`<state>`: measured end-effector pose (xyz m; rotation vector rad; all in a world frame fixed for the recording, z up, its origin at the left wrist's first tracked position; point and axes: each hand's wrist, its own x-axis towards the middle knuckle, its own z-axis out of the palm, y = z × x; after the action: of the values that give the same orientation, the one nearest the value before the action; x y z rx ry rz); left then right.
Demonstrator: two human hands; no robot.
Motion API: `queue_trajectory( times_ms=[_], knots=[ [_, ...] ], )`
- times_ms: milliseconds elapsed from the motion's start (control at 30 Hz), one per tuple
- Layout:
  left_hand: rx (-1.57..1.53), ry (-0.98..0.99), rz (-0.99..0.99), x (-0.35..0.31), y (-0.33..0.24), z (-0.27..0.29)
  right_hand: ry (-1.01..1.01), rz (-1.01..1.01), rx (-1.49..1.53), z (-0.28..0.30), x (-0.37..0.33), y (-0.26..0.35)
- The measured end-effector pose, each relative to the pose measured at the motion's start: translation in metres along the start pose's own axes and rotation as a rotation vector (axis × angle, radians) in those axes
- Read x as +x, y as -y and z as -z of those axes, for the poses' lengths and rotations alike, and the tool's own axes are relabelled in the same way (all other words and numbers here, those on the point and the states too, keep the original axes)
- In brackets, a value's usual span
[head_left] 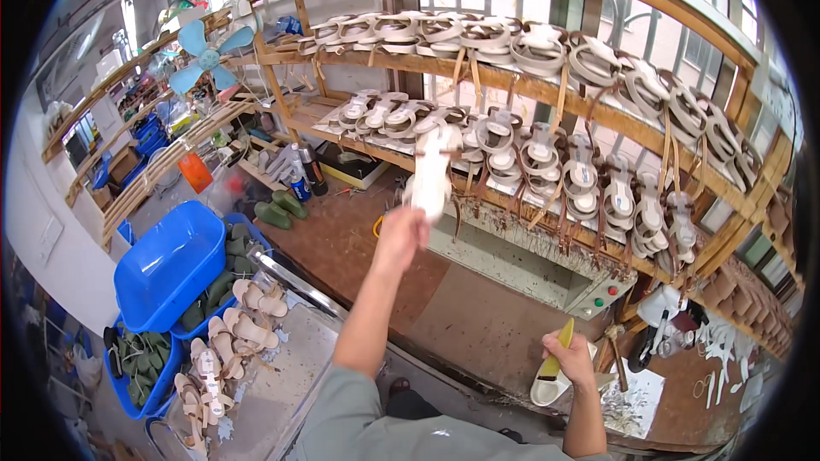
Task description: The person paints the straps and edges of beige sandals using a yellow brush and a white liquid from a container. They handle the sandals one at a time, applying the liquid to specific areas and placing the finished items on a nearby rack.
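Fingers of left hand (400,236) pinch one end of a pale cream, sole-shaped sandal piece (432,175), motion-blurred, raised before the two-tier brown wooden rack (401,62). Below the rack, right hand (576,362) curls around a yellow-green, flat brush-like tool (565,335) at a white dish-like piece (544,392); from my remote view, I can't tell whether they touch. Brown worktop (478,307) beneath the rack; strapped beige sandals (583,175) along its tiers; blue-bladed fan (208,60) left of it.
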<state>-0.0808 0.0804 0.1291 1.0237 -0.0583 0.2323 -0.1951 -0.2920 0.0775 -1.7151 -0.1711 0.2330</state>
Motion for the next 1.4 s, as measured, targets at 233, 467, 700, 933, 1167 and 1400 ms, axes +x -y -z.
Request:
queue_trajectory(
  times_ms=[233,467,700,933,1167,1400],
  knots=[
    [-0.056,0.021,0.082,0.211,-0.026,-0.019,-0.242,0.012,-0.02,0.035,-0.024,0.011],
    [-0.009,-0.063,0.167,0.261,0.021,-0.024,-0.413,-0.034,-0.067,0.046,-0.05,0.009],
    [0.015,-0.201,-0.054,0.168,0.047,-0.024,-0.55,-0.03,0.023,0.064,-0.061,0.005],
    [0.3,-0.364,0.533,-0.123,0.246,0.045,-0.688,-0.16,0.646,0.084,-0.029,-0.042],
    [0.412,-0.447,0.371,-0.26,0.223,0.107,-0.325,-0.166,0.664,0.07,-0.008,-0.116],
    [1.118,-0.907,-0.157,-0.335,0.096,0.267,-0.249,-0.008,0.704,-0.025,0.019,-0.162]
  ],
)
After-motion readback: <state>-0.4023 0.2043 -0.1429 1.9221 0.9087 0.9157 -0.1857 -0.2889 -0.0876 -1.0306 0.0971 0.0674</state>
